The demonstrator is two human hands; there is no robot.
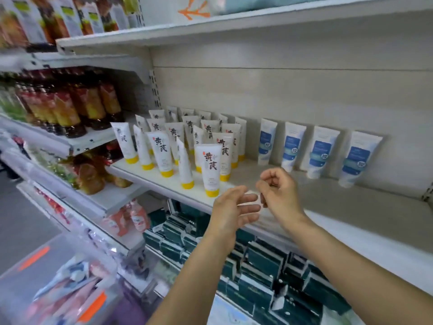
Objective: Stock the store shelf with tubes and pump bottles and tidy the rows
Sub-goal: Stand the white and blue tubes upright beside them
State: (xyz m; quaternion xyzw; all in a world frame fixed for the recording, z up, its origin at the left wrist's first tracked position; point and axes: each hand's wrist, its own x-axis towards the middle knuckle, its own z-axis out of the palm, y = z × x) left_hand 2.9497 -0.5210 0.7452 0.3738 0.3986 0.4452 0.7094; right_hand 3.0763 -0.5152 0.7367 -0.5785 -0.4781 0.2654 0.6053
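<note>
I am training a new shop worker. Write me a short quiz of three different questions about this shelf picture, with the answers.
1. True or false: the left hand holds a tube.
2. How many blue-label tubes lean against the back wall of the shelf?
3. Multiple choice: the cap colour of the white tubes with red characters is A) yellow, B) green, C) black.

Key:
1. False. Its fingers are straight and it holds nothing; the right hand, fingers loosely curled, holds no tube either.
2. Four.
3. A.
</note>
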